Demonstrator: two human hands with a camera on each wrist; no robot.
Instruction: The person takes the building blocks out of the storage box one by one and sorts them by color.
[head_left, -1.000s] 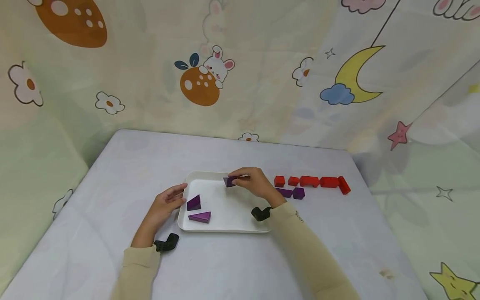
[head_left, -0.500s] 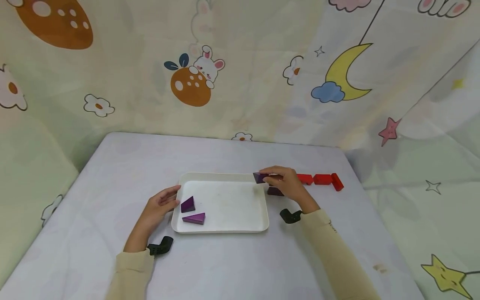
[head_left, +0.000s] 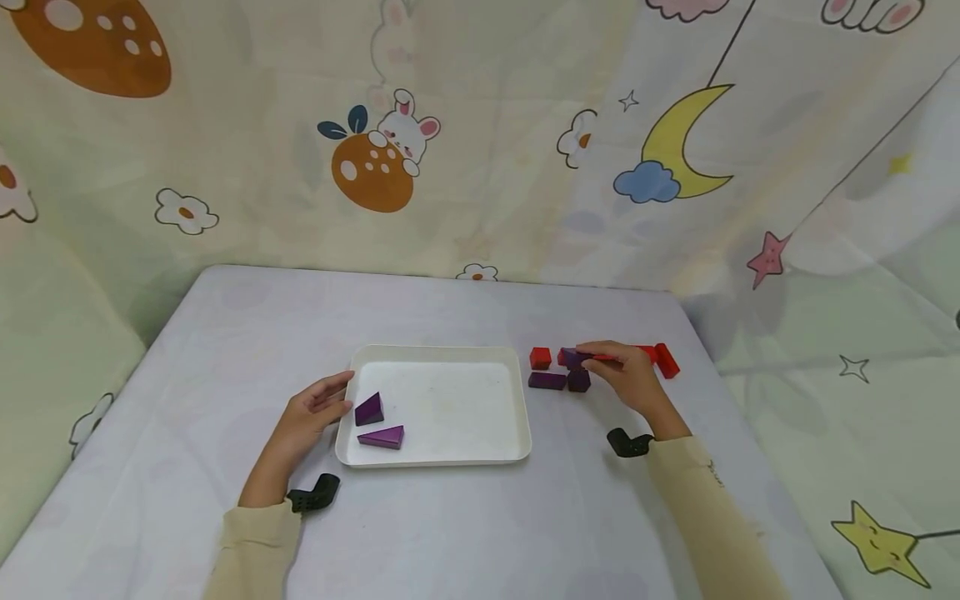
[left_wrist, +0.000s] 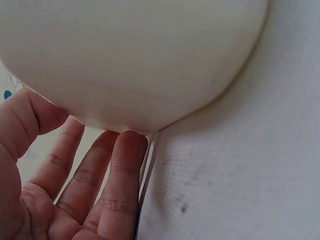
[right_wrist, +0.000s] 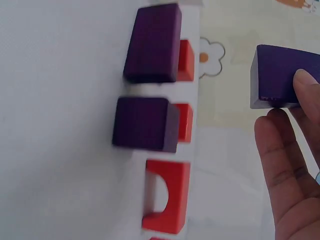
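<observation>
In the head view my right hand (head_left: 628, 377) pinches a purple wedge block (head_left: 573, 358) between thumb and fingers, above a row of red blocks. The right wrist view shows this block at the upper right, the thumb on its face. Below the held block are a purple cube (head_left: 578, 381) and a long purple block (head_left: 547, 381) on the table. My left hand (head_left: 309, 417) rests its fingertips against the left side of a white tray (left_wrist: 130, 60). A purple triangular block (head_left: 369, 409) and a flat purple wedge (head_left: 382, 437) lie in the tray's left part.
Behind the purple blocks runs the red row: a red cube (head_left: 540, 358), a red arch (right_wrist: 172, 195) and others, partly hidden by my right hand. A tilted red block (head_left: 666, 361) ends the row at right. A patterned cloth hangs behind the white-covered table (head_left: 420, 533).
My right hand has carried the purple wedge block from over the tray's back edge rightward to the block rows. The left hand stays at the tray; the head view has shifted slightly.
</observation>
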